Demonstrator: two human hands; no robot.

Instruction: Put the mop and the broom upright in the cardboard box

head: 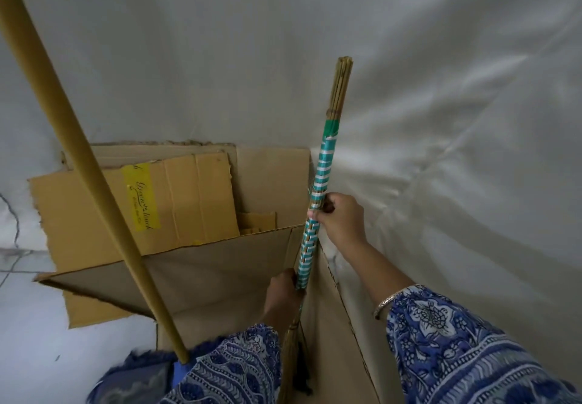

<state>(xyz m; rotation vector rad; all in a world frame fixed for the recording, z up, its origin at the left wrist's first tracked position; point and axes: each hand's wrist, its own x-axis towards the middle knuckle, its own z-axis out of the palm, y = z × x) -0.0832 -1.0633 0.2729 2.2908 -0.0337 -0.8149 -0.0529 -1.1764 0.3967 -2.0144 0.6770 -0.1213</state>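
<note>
Cardboard box: open at the top, flaps spread outward; it stands on a pale floor against a white cloth backdrop.
Box contents: loose cardboard sheets lean against the far inner wall, one bearing a yellow label; the lower end of the broom reaches down along the right inner wall.
Near flap: bent outward to the left, edge torn; the mop handle crosses in front of it.
Mop: plain yellow-brown pole, long axis slanting from the upper left corner down to a blue fringed head at the bottom edge; whether the head sits inside the box or beside it cannot be told.
Broom: nearly upright, tilted slightly right at the top; bare stick ends point up, bristles point down into the box; handle wrapped in teal and white bands.
Right hand: fingers curled closed around the banded handle at mid-height, just beside the box's right corner.
Left hand: fingers wrapped around the lower end of the banded section, above the bristles.
Sleeves: blue and white patterned; a metal bangle sits on the right wrist.
Obstructions: the left sleeve hides the lowest part of the bristles and part of the mop head.
</note>
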